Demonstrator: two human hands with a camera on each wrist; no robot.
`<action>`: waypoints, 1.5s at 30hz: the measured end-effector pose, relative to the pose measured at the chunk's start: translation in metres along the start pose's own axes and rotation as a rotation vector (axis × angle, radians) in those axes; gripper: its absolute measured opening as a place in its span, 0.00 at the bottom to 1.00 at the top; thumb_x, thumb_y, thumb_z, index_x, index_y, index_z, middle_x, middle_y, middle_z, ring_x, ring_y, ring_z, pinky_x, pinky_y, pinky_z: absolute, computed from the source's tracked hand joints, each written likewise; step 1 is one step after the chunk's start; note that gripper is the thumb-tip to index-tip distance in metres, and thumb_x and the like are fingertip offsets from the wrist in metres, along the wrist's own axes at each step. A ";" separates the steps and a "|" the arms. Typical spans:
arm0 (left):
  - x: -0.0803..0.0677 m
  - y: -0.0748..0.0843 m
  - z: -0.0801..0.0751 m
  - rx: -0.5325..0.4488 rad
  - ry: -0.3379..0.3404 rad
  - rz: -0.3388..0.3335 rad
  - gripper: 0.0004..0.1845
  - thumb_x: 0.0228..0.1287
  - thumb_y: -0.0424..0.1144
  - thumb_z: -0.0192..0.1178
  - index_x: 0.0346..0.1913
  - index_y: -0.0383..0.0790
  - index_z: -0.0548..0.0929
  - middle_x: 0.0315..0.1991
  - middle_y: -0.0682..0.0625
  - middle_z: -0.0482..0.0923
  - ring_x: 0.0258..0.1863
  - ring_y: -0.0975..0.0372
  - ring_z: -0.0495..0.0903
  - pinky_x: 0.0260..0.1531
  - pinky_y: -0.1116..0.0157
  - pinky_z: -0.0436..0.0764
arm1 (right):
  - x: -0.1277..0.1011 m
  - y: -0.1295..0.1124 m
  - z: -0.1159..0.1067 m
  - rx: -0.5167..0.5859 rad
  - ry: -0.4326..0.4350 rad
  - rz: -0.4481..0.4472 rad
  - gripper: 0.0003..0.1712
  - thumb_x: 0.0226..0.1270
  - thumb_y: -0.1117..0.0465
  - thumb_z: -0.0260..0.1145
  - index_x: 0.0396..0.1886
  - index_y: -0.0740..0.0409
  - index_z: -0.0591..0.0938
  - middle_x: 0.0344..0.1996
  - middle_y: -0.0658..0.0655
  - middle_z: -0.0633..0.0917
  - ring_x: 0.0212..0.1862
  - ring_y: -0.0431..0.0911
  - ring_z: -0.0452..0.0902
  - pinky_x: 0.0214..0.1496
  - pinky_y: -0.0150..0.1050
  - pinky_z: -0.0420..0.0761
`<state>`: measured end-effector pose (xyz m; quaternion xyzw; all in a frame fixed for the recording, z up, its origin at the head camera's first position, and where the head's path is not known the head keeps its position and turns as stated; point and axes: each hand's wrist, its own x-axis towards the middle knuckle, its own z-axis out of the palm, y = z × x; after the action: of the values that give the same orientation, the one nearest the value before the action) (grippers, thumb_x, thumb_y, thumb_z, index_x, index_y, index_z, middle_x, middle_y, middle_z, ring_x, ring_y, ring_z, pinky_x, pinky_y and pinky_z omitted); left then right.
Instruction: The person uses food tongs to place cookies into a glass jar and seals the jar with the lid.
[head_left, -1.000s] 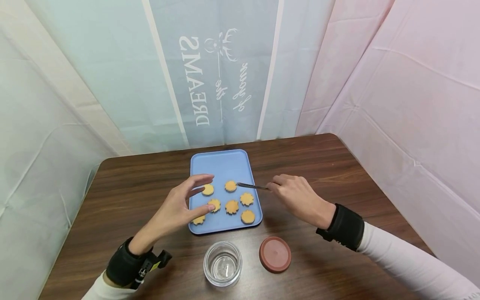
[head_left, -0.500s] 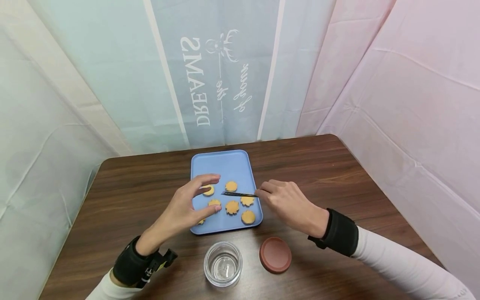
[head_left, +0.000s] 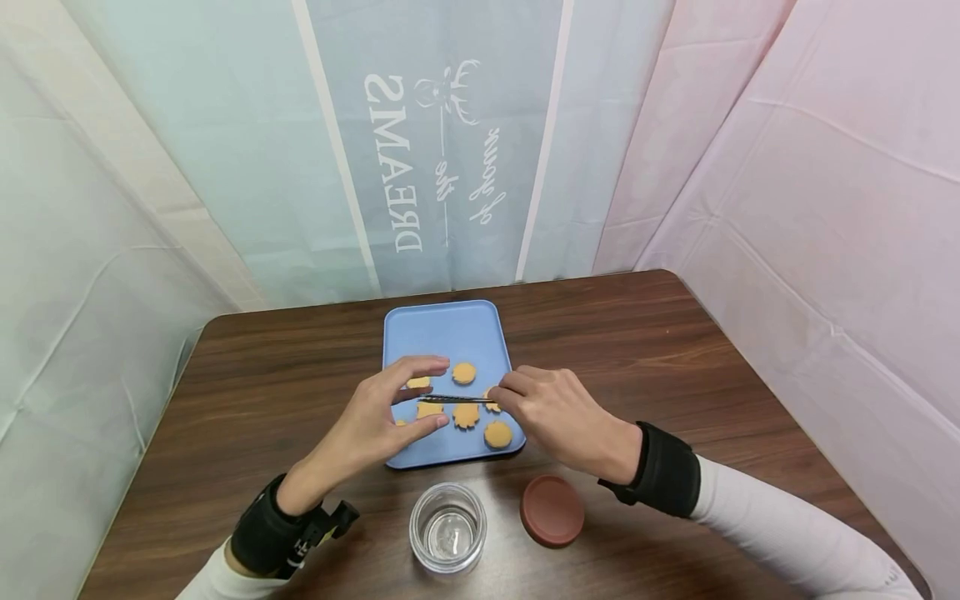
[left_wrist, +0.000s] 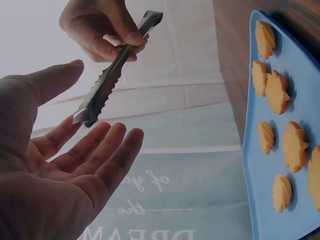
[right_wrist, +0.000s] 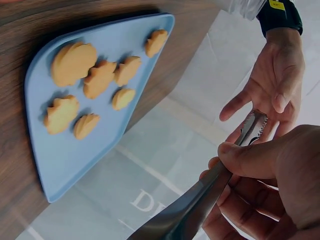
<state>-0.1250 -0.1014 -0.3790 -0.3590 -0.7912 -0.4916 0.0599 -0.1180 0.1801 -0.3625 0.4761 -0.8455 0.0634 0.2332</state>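
My right hand (head_left: 558,421) pinches small metal tongs (left_wrist: 107,77) with serrated edges, thumb on top in the right wrist view. Their narrow tips point left over the blue tray (head_left: 442,321), raised above it. My left hand (head_left: 360,425) is spread in a wide C, thumb apart from the fingers. The tongs' tips reach into its gap, close by the fingers in the left wrist view. No cookie shows between the tips. Several flower-shaped and round yellow cookies (head_left: 498,434) lie on the tray, some partly hidden behind my left hand.
A clear glass jar (head_left: 447,533) stands uncovered in front of the tray. To its right lies a round reddish-brown lid (head_left: 552,511) on the dark wooden table (head_left: 637,333). Light cloth curtains (head_left: 487,167) hang behind and at both sides.
My right hand has moved left and nearer, bringing the tongs from beside the upper cookie into the gap of my left hand. The left hand has shifted slightly right.
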 end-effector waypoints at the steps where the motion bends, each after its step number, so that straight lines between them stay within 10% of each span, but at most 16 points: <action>1: 0.000 0.000 0.000 -0.004 0.000 0.000 0.35 0.59 0.28 0.78 0.69 0.38 0.77 0.65 0.46 0.81 0.64 0.53 0.81 0.55 0.58 0.87 | 0.001 -0.001 0.000 0.002 0.004 -0.001 0.14 0.59 0.71 0.81 0.44 0.59 0.90 0.35 0.53 0.86 0.38 0.44 0.84 0.34 0.34 0.85; 45: 0.000 0.006 0.009 0.002 0.031 0.069 0.12 0.64 0.25 0.73 0.48 0.37 0.93 0.43 0.49 0.92 0.40 0.62 0.91 0.36 0.69 0.89 | 0.014 -0.017 -0.002 -0.006 0.041 -0.032 0.16 0.58 0.74 0.78 0.45 0.58 0.90 0.36 0.51 0.86 0.37 0.42 0.84 0.29 0.31 0.82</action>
<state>-0.1194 -0.0924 -0.3790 -0.3784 -0.7777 -0.4940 0.0893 -0.1091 0.1604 -0.3561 0.4872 -0.8331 0.0669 0.2530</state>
